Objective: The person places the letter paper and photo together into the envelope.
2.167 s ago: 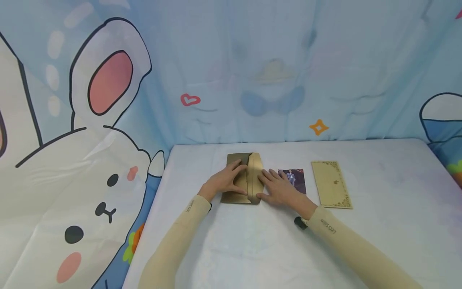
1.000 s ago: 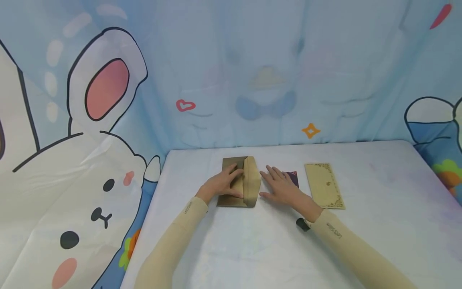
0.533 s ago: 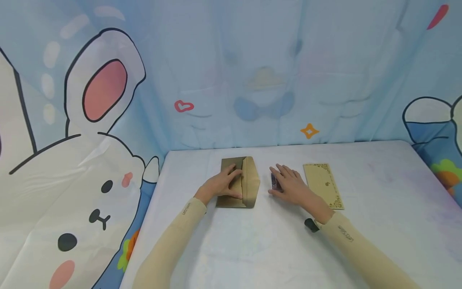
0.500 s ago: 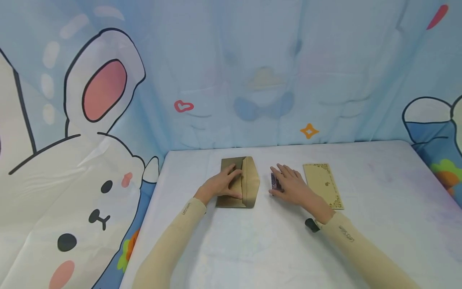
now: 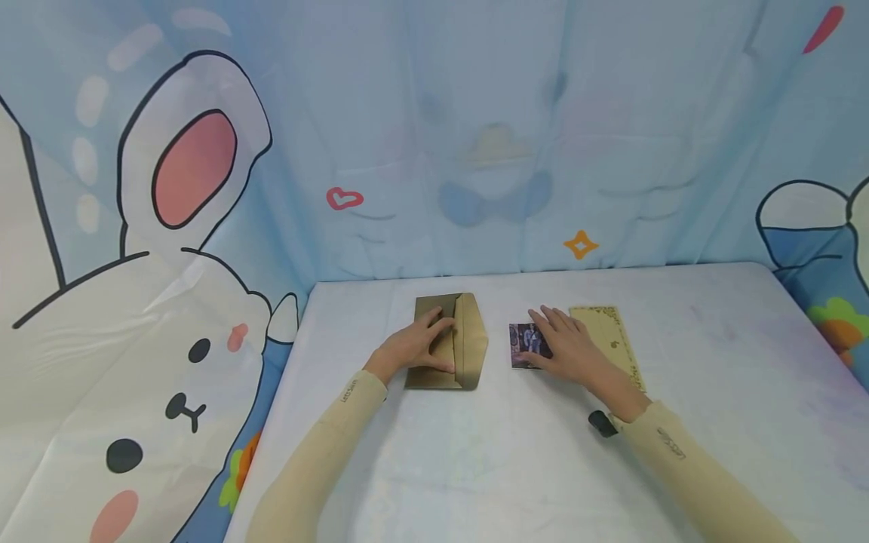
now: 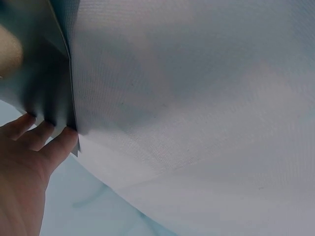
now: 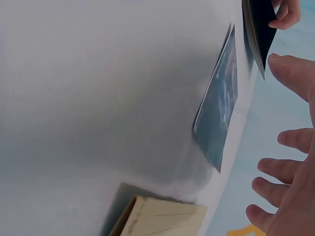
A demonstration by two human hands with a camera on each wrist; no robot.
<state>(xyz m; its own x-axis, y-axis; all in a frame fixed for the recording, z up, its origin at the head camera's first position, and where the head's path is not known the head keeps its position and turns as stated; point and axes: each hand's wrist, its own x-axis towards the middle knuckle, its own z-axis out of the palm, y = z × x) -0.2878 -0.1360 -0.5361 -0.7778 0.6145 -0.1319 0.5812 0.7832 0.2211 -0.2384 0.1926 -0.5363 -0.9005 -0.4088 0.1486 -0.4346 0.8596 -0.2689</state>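
Observation:
A gold envelope lies on the white table with its flap spread to the right. My left hand rests on the envelope's body, thumb and fingers apart, and in the left wrist view its fingertips press on the dark, shiny paper. A small printed photo lies to the right of the envelope. Over the photo's right part hovers my right hand, fingers extended; the right wrist view has it apart from the photo.
Right of the photo is a cream card with ornate corners, partly behind the right hand. It looks folded in the right wrist view. A black piece sits at the right wrist. A printed curtain hangs behind the table.
My right hand has left the envelope's flap and moved right, over the photo. The photo now lies a little further left, nearer the envelope. The flap has spread wider; my left hand stays put.

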